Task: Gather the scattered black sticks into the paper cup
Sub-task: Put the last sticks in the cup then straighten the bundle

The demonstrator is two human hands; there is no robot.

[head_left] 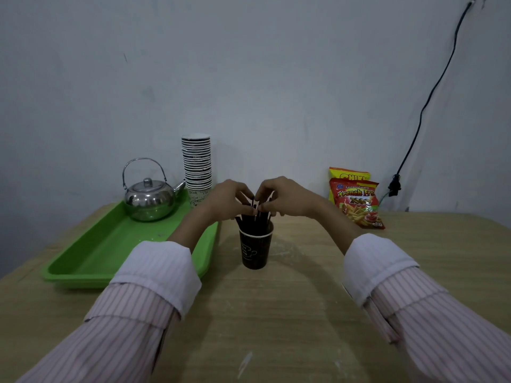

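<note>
A pale wall backs the tan wooden counter [304, 313] where we work. At its middle stands the dark brown paper cup [256, 248], upright, with the thin black sticks [255, 221] already standing in it, their long axes near vertical and fanning slightly at the top. Our left hand [225, 201] comes in from 10 o'clock of the rim, our right hand [287, 199] from 2 o'clock; each grip is pinched shut on stick tops directly above the cup, equally near. We see no loose sticks on the counter. The green plastic tray [105, 252] lies just beside the cup at 9 o'clock; open counter lies toward 3 and 6 o'clock.
</note>
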